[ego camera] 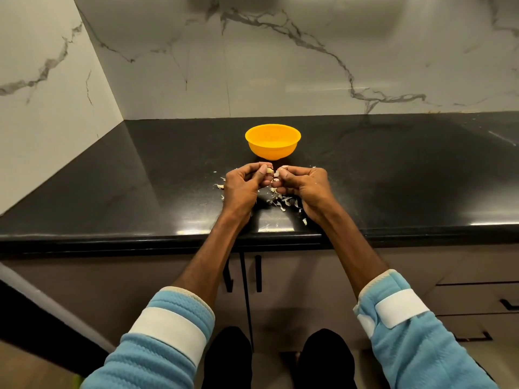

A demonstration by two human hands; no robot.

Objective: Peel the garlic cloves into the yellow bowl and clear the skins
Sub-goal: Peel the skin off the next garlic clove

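The yellow bowl stands on the black countertop, just beyond my hands. My left hand pinches a pale garlic clove between thumb and fingertips. My right hand faces it with curled fingers, pinching a scrap of skin at the clove's tip. Loose white garlic skins lie scattered on the counter under and between both hands. What the bowl holds is hidden from this angle.
A marble backsplash rises behind the counter and a marble side wall closes the left. The counter's front edge runs below my wrists, with cabinet doors and dark handles underneath. Drawers sit at lower right.
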